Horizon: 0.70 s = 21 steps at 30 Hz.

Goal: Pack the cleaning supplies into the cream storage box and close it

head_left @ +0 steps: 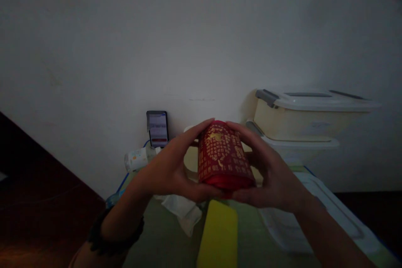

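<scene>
Two hands, a left hand (174, 169) and a right hand (272, 171), are showing; one red container (221, 150), one black wristband (116, 244), one phone (158, 127), one bottle (138, 159), one yellow block (220, 234) and one flat white panel (333, 215) are appearing; storage boxes are numbering two, an upper box (292, 122) and a lower box (301, 145); crumpled white sheeting (184, 211) is showing, its pieces not clearly countable.

Looks like a round red can (221, 150), printed with gold characters. Sits tilted between left hand (176, 167) and right hand (271, 171), plain red end nearest.
</scene>
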Available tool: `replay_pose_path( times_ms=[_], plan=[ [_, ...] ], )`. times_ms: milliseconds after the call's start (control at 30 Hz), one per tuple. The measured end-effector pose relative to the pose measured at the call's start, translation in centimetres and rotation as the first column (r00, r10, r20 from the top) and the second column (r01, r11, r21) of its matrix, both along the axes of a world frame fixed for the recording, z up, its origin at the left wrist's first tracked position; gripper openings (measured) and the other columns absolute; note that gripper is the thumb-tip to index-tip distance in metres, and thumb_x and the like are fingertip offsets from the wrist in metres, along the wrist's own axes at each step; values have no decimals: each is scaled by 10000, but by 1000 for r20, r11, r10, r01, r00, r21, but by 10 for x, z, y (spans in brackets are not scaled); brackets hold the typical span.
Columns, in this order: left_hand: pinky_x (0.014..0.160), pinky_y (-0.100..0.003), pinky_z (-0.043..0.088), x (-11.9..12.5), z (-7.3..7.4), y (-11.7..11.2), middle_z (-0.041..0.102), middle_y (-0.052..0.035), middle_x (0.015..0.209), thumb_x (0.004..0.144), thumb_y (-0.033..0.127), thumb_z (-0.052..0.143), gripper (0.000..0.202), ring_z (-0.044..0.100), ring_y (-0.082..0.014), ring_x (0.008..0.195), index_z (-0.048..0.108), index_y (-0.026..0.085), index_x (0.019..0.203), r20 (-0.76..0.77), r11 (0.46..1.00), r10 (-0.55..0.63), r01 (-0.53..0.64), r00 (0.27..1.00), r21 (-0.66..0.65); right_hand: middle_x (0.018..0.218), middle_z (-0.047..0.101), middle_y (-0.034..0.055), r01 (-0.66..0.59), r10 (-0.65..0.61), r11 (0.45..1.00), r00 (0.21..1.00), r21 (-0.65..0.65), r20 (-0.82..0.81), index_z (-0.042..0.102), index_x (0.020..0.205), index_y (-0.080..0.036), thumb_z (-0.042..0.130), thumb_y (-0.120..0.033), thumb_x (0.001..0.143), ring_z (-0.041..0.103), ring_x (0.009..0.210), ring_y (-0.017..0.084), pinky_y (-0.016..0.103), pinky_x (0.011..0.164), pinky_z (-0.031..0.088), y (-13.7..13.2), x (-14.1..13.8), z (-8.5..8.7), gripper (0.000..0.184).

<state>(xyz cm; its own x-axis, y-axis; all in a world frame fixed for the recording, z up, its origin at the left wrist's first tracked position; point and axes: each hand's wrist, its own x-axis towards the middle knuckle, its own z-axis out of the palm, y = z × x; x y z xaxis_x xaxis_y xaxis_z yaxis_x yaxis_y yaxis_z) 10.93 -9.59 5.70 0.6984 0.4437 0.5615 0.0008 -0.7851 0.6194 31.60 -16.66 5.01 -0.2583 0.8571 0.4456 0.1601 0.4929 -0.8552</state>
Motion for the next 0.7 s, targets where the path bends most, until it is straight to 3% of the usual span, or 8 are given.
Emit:
replay_pose_path(
  times_ms=[167,267,400,500,700],
  plan=[
    [1053,-448,364,2,7,-1,378,-131,1454,635,383,784,994,433,-313,1264,225,247,1446,-66,997,35,-31,997,66,1424,401,55,170,-211,958,963,231,167,379,1363,-314,815,-239,599,502,1180,261,320,821,561,-1,3,7,882],
    [1089,-456,315,-9,9,8,345,-131,1473,629,470,779,969,361,-306,1322,277,246,1427,-194,997,65,-54,979,59,1421,397,65,233,-267,955,944,182,193,359,1365,-331,805,-272,627,576,1072,244,328,754,585,0,10,10,864],
    [1072,-450,329,-26,8,21,366,-123,1456,816,438,612,593,365,-264,1324,425,239,1343,-397,977,214,-202,892,73,1416,386,86,297,-311,950,925,98,219,320,1376,-336,770,-323,680,628,954,218,344,706,593,11,20,12,829],
    [1038,-442,365,-32,5,26,372,-134,1455,865,466,524,486,388,-274,1309,500,220,1284,-488,964,258,-259,834,67,1380,420,102,281,-301,954,884,108,358,315,1387,-304,758,-380,682,600,1018,245,382,763,573,26,23,11,836],
    [1068,-463,322,-32,-3,32,312,-179,1478,876,535,443,585,342,-296,1339,452,154,1320,-544,940,323,-331,775,85,1273,502,111,128,-161,987,699,100,697,340,1397,-277,733,-500,656,574,1027,262,441,865,496,49,6,16,868]
  ],
)
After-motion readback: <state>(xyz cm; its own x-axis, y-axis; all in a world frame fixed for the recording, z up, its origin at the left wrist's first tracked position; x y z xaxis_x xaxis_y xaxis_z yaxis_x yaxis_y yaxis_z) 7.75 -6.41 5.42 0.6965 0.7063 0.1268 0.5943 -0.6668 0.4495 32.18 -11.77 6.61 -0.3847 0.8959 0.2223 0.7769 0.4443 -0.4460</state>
